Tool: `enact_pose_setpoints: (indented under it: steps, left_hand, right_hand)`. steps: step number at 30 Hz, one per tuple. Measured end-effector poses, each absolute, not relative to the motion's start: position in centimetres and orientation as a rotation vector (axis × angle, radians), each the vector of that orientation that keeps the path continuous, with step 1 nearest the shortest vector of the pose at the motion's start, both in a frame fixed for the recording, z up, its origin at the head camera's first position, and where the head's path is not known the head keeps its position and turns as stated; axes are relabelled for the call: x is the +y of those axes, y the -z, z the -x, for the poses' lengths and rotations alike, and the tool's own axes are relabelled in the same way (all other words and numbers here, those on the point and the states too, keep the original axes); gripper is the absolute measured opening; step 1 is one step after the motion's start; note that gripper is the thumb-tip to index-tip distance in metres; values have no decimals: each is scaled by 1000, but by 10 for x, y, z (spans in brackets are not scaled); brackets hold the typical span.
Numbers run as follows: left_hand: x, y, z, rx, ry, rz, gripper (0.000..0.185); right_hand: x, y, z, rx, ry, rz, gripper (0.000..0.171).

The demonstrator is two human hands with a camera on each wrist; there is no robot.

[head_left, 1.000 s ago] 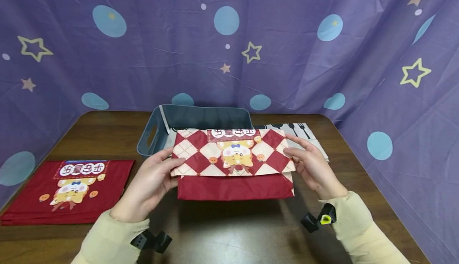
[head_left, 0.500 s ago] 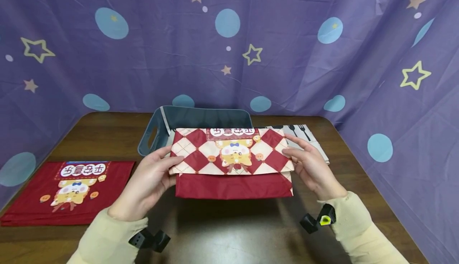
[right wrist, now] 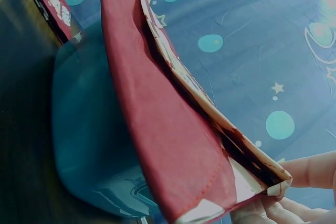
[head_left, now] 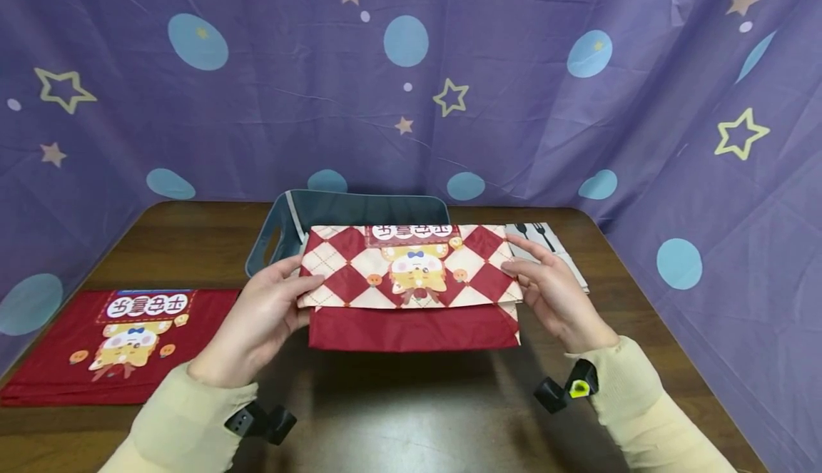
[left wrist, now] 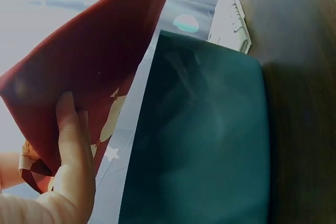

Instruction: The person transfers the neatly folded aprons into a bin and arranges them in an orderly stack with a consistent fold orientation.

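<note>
Both hands hold a folded cloth point(head_left: 411, 327) by its two short ends, raised over the table. Red and cream diamonds with a cartoon animal and white lettering cover its upper flap; a plain red band hangs below. At the left end my left hand point(head_left: 260, 316) pinches it, thumb on the patterned face and fingers point(left wrist: 68, 129) underneath against the red side. My right hand point(head_left: 559, 291) grips the opposite end, thumb in front. The right wrist view shows the folded layers edge-on, slightly parted near the right fingers point(right wrist: 315, 171).
A blue-grey plastic basket point(head_left: 265, 245) stands behind the cloth, partly hidden by it. To the left lies a folded red cloth point(head_left: 212, 344) with the same cartoon print. A white cloth with black cutlery prints point(head_left: 565, 259) lies at the back right of the wooden table point(head_left: 411, 423).
Both hands and the folded cloth have shifted slightly left and a little up in the head view. The grip at each end is the same.
</note>
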State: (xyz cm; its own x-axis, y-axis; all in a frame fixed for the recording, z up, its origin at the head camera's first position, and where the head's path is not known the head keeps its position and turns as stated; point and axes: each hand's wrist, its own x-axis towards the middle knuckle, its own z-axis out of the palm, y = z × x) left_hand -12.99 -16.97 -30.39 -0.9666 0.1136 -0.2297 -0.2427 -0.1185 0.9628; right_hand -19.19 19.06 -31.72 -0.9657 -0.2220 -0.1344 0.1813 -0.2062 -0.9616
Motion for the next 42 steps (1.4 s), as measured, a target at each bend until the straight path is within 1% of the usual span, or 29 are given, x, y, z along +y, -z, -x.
enact_pose_setpoints:
  steps: [42]
  left_hand:
    - [-179,295,147,1978,-2134,201,67]
  right_hand:
    - [172,306,212,1889,2153,26,62]
